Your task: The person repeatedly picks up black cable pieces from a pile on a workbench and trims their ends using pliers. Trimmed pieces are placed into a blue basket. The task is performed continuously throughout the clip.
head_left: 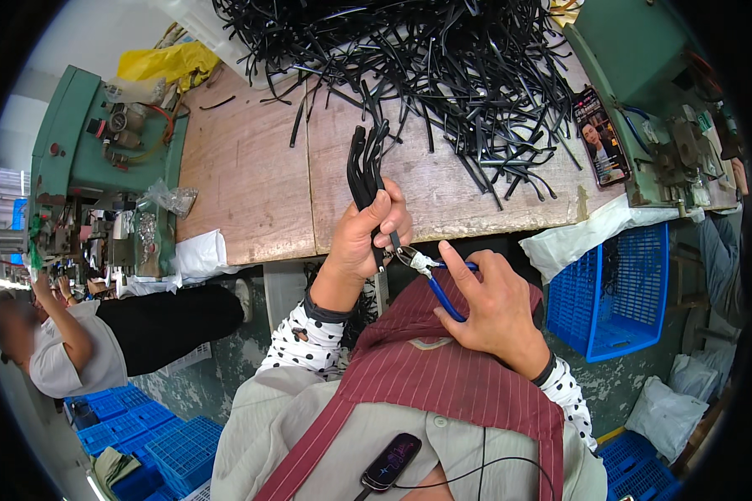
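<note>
My left hand (373, 233) grips a small bundle of black glasses temples (363, 171), slim strips with curved ends. Their curved ends point up and away from me, and the straight ends come out below my fingers. In my right hand (496, 311) are cutting pliers (440, 289) with blue handles and white wrapping near the pivot. The index finger is stretched along one handle and the thumb lies by the other. The plier jaws are at the lower end of one temple, close to my left fingers; whether they bite on it is too small to tell.
A large tangled heap of black temples (468, 92) covers the far side of the wooden table (251, 175). Green machines (100, 142) stand at both sides. A phone (600, 138) leans at the right. Below it is a blue crate (610, 292). Another person (83, 334) works at far left.
</note>
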The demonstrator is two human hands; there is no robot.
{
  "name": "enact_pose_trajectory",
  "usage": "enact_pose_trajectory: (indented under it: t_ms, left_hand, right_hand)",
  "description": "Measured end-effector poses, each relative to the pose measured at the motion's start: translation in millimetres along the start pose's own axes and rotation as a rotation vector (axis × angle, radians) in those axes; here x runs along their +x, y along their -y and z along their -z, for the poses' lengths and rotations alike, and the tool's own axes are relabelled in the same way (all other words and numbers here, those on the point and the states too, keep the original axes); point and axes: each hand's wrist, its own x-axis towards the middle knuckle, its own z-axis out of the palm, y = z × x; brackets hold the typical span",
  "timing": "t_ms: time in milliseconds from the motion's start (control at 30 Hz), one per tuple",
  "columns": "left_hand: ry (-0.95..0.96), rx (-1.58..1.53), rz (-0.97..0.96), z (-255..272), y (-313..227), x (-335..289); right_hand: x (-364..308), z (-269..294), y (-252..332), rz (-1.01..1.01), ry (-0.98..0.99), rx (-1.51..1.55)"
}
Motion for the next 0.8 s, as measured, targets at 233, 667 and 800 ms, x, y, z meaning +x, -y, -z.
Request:
enact_pose_trajectory:
  t_ms: [233, 667, 800]
  left_hand:
    - [0.035, -0.061, -0.095, 6.7, 6.7, 0.4]
    - [-0.163, 0.848, -0.971, -23.7, 33.4, -13.2]
    - [-0.278, 0.744, -0.851, -27.3, 35.0, -15.8]
  right_hand:
    - [-2.9, 0.5, -5.6, -0.008, 0.064, 0.081]
    - [-7.8, -5.4, -6.2, -0.157, 0.104, 0.409]
    - [-7.7, -2.4, -5.8, -0.175, 0.131, 0.382]
